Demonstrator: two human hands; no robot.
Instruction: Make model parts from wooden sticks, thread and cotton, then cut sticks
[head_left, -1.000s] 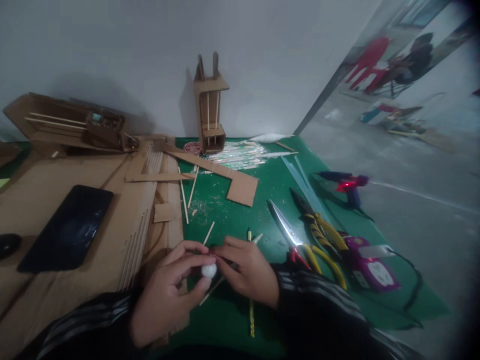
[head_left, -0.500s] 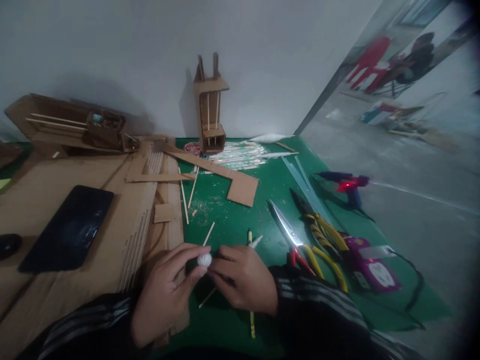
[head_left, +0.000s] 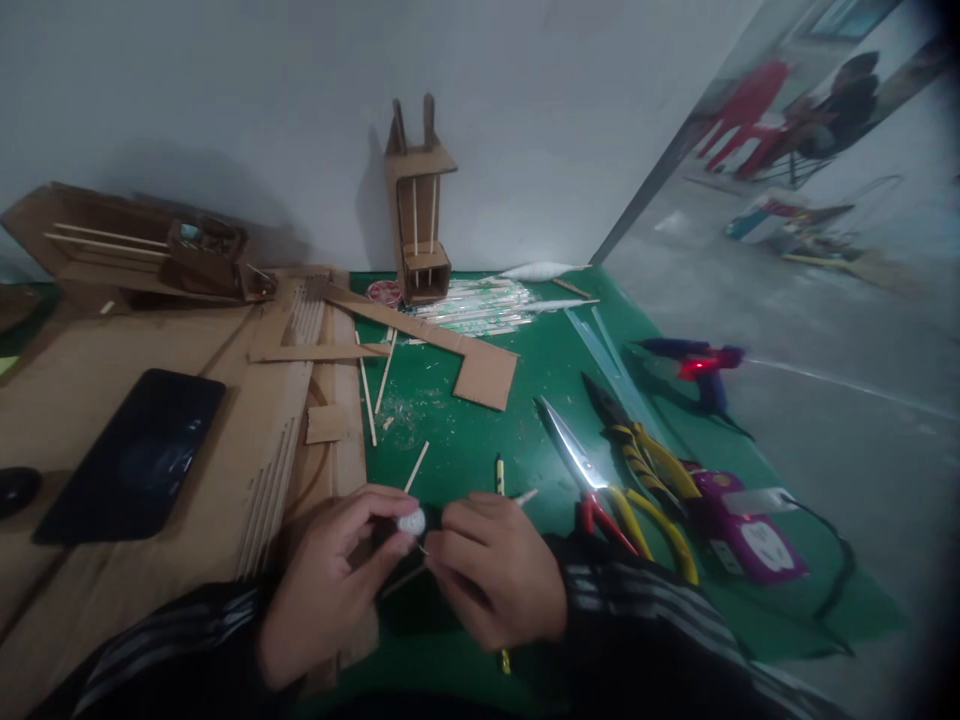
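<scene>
Near the front edge of the green table, my left hand (head_left: 330, 580) pinches a small white ball (head_left: 411, 521) between thumb and fingers. A thin wooden stick (head_left: 417, 466) sticks out above that hand. Just to the right, my right hand (head_left: 499, 570) is closed, its fingertips a little apart from the ball. A pale pointed tip (head_left: 526, 496) shows beyond its knuckles, and a thin strand shows by its fingertips. Partly under the right hand lies a yellow pen (head_left: 500, 474).
Scissors (head_left: 574, 445), pliers (head_left: 637, 440), a purple box (head_left: 754, 535) and a glue gun (head_left: 697, 362) lie right. A black phone (head_left: 135, 455) rests on cardboard (head_left: 187, 350) at left. A cardboard structure (head_left: 421, 220) stands at the back. A person (head_left: 847, 105) sits far right.
My right hand has moved slightly right, widening the gap to the white ball. My left hand still holds the ball in nearly the same place.
</scene>
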